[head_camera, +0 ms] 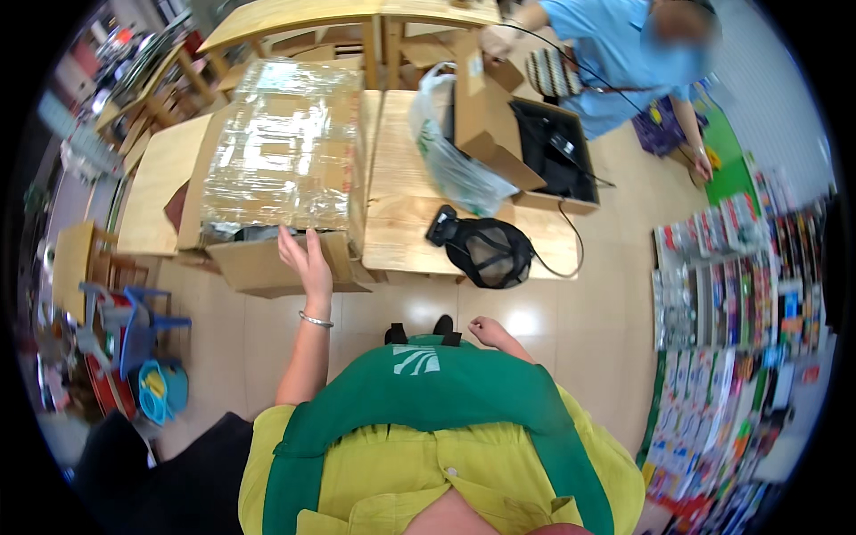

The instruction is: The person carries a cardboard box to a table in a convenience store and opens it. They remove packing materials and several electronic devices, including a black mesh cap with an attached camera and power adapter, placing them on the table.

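My left hand [307, 261], with a silver bangle at the wrist, is raised with fingers apart at the front flap of a large cardboard box [281, 147] covered in clear tape. Whether it touches the flap, I cannot tell. The flap hangs down and something grey shows in the gap. My right hand [489, 332] is beside my body, fingers curled, nothing visible in it. Beyond it, on a wooden table [401, 227], lie a black head strap with a camera [491, 251], a cable, a white plastic bag [448, 160] and an open cardboard box [565, 204] with black contents.
A person in a blue shirt [602, 60] stands beyond the open box, one hand near its lid. Shelves of packaged goods [722, 301] line the right side. Blue plastic chairs [137, 328] and a turquoise basket [164, 394] are at left. More wooden tables [301, 17] stand behind.
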Motion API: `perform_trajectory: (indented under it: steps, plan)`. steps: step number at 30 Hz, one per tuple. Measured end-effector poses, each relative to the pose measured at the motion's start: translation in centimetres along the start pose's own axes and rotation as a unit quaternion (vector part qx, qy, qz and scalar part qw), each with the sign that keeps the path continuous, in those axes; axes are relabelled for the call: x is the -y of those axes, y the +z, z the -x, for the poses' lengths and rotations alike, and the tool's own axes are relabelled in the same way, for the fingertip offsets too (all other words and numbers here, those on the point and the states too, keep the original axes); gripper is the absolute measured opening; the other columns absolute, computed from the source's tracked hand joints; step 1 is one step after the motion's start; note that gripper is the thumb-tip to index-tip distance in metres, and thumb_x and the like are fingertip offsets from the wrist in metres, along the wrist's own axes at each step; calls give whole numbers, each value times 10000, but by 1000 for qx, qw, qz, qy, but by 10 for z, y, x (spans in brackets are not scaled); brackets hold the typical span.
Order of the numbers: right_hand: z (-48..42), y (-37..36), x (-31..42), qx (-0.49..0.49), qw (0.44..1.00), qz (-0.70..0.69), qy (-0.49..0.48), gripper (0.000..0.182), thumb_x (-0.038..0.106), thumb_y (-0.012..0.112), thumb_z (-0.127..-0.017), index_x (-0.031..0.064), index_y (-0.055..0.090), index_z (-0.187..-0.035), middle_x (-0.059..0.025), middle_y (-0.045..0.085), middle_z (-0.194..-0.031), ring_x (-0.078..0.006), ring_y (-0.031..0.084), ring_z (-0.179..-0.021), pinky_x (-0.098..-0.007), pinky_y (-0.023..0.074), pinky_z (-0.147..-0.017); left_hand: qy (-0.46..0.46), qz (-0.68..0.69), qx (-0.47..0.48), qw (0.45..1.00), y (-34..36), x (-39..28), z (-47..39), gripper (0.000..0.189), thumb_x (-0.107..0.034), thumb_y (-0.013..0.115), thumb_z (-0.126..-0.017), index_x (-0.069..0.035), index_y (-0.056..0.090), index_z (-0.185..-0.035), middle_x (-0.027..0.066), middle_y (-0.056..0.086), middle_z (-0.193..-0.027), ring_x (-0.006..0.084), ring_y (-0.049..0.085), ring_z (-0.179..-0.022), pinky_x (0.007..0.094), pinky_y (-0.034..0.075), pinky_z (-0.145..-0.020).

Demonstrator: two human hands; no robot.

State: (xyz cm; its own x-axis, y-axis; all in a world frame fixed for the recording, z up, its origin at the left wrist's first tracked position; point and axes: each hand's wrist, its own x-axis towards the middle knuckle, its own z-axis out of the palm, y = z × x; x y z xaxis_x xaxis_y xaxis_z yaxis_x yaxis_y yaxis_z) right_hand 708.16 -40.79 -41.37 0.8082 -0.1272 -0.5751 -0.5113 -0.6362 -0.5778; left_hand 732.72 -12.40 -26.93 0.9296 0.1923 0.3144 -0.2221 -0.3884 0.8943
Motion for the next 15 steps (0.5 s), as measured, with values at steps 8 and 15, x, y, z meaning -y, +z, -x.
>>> perform_trajectory:
  steps: [8, 15]
  plan:
    - [56, 10, -12, -36, 997, -52, 46, 420, 335, 503, -845, -29, 576, -1042, -225, 611, -967, -349, 580, -919, -394, 446, -813, 95, 67, 64, 991, 22, -44, 17, 739, -210, 591, -833, 6, 137, -1375, 197, 191, -1379, 301, 213, -1264, 400, 256, -997]
    - [52, -6, -62, -42, 998, -45, 0, 401, 362, 527, -836, 20, 596, -1035, -210, 618, -955, -339, 586, -906, -391, 455, -799, 57, 28, 14, 998, 25, -47, 50, 797, -179, 632, -794, -26, 112, -1379, 189, 209, -1342, 295, 293, -1206, 410, 280, -973]
